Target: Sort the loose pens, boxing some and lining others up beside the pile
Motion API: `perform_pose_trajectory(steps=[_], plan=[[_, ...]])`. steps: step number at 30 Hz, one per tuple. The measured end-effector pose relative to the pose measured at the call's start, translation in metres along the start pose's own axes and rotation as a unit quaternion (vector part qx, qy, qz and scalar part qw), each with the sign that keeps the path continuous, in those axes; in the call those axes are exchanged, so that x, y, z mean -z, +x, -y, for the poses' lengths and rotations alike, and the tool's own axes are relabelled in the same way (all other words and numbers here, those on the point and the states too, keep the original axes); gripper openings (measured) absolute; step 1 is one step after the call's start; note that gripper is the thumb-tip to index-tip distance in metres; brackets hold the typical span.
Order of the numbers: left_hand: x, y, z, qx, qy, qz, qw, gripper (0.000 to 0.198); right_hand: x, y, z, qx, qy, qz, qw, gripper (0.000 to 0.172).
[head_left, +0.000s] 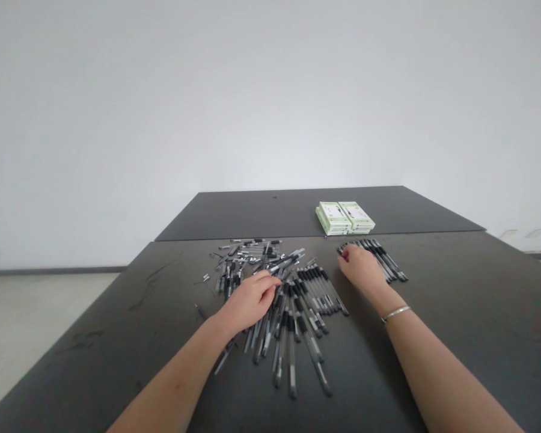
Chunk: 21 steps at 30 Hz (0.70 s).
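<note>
Many clear pens with black grips (291,349) lie fanned out in a loose pile on the dark table. My left hand (255,296) rests over the pile's middle, its fingers curled together; whatever is between them is hidden. To the right, my right hand (360,267), with a silver bangle at the wrist, is at the left end of a row of pens (388,258) lying side by side. Its fingers are pinched near the pen ends, and what they hold is too small to make out. Loose caps and pens (256,249) lie behind my left hand.
Stacked white and green boxes (345,218) stand beyond the hands, right of centre, on the far table section (252,213). A seam crosses the table (130,313) in front of them. A pale wall rises behind.
</note>
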<state>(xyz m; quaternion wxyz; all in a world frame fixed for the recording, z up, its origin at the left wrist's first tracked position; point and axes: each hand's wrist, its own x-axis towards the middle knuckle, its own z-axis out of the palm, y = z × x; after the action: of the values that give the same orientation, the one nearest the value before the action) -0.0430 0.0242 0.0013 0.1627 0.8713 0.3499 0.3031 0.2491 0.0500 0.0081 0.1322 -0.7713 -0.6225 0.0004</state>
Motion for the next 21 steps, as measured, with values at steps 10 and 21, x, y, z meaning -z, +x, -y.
perform_pose_trajectory(steps=[10, 21], plan=[[0.000, 0.002, 0.000, -0.004, -0.007, -0.001, 1.000, 0.027, -0.008, -0.009, 0.017, 0.054, 0.045, 0.083, 0.994, 0.030], [0.000, 0.001, 0.000, -0.002, -0.008, 0.001, 1.000, 0.027, -0.013, -0.008, 0.019, 0.051, 0.043, 0.095, 0.993, 0.024]])
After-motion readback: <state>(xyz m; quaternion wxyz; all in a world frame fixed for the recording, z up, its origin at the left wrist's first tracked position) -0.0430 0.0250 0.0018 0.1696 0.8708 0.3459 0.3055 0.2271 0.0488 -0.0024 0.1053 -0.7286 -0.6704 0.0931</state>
